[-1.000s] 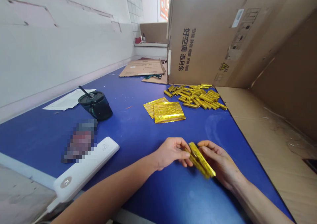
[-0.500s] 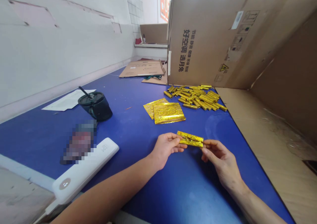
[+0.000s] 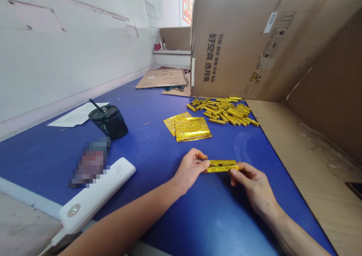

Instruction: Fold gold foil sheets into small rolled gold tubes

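While my left hand (image 3: 190, 168) and right hand (image 3: 252, 183) pinch opposite ends of the gold foil strip (image 3: 222, 166) just above the bench (image 3: 198, 225), I judge it light, soft, slippery and easily creased, so those ends seem the right hold.

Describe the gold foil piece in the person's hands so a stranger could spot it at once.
On the blue table, a cardboard box stands behind a heap of rolled gold foil tubes and flat gold foil sheets. Nearer the viewer, the left hand and right hand hold a narrow gold foil strip crosswise between them. It is the only gold piece held in the hands.
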Demonstrator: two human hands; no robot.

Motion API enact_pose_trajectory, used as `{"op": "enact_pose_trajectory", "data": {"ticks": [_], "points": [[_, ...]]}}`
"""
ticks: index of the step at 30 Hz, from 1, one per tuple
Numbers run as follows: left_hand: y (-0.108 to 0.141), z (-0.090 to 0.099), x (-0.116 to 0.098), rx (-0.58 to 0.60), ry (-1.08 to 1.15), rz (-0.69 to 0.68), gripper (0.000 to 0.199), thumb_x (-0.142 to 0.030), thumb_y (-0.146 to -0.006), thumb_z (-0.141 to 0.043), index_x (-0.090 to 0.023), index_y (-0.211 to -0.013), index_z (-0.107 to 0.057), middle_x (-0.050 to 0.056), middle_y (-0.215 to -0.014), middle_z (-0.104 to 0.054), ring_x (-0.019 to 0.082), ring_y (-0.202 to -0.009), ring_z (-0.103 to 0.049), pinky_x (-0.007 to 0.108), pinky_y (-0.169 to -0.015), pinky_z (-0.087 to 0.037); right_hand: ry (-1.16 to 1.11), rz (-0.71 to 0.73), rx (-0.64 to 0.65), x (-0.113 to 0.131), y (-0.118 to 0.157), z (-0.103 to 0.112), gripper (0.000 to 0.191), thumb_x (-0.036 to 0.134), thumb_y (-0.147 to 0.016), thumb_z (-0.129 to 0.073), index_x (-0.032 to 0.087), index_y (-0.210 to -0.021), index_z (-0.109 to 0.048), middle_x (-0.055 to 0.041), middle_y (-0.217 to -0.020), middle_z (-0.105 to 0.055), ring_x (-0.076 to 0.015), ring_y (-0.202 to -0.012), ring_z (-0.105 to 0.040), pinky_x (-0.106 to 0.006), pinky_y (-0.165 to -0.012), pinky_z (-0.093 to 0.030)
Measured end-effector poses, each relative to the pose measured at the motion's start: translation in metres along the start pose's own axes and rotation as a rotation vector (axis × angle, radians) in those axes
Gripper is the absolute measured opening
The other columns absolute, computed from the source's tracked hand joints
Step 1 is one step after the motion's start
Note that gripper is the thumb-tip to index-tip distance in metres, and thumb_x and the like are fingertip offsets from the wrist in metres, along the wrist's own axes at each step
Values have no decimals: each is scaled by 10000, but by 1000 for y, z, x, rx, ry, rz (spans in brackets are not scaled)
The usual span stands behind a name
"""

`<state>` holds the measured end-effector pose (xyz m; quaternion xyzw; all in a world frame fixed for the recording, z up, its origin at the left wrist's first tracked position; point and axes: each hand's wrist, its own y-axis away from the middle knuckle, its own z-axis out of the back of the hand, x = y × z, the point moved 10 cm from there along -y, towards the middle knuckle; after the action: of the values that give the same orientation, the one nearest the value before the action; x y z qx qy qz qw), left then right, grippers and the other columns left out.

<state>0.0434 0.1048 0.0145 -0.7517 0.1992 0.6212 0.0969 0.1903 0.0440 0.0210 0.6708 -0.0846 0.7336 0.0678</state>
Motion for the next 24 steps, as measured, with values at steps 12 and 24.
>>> {"op": "enact_pose_trajectory", "data": {"ticks": [12, 24], "points": [[11, -30, 9, 333, -482, -36, 272, -183, -687, -505, -134, -930, -616, 10, -701, -586, 114, -605, -520, 217, -585, -411, -111, -62, 104, -6, 1, -14, 212, 369, -732, -581, 161, -689, -577, 16, -586, -536, -90, -478, -445, -228, -500, -333], [19, -38, 19, 432, -553, -26, 281, -125, -717, -374, -111, -854, -619, -2, -608, -548, 88, -506, -468, 173, -460, -343, -103, -98, 166, -7, 5, -21, 238, 384, -727, -575, 163, -640, -562, 31, -517, -489, -87, -460, -397, -219, -456, -296]]}}
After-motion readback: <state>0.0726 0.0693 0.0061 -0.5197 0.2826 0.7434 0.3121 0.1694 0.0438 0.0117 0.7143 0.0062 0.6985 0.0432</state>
